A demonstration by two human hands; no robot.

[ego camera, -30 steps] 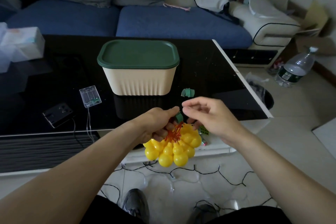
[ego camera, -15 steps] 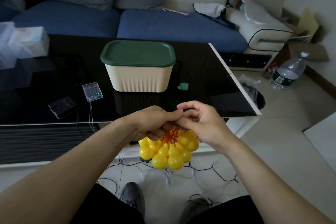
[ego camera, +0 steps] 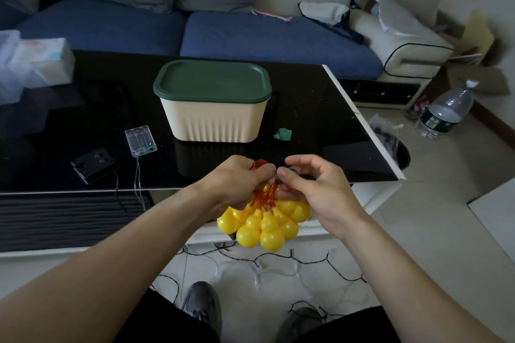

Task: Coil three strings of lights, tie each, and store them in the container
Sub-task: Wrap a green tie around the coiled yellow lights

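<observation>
Centre frame: your left hand (ego camera: 237, 184) grips the bunched yellow bulb string (ego camera: 264, 223); your right hand (ego camera: 315, 186) pinches its red wires (ego camera: 264, 198). Above them: lidded cream container (ego camera: 214, 117) on the black table (ego camera: 320, 120).

No text, brand or number can be read. The clear plastic water bottle (ego camera: 446, 113) on the floor, to the right of the black glass table (ego camera: 320, 120), wears a dark green label whose print is too small to make out.
</observation>
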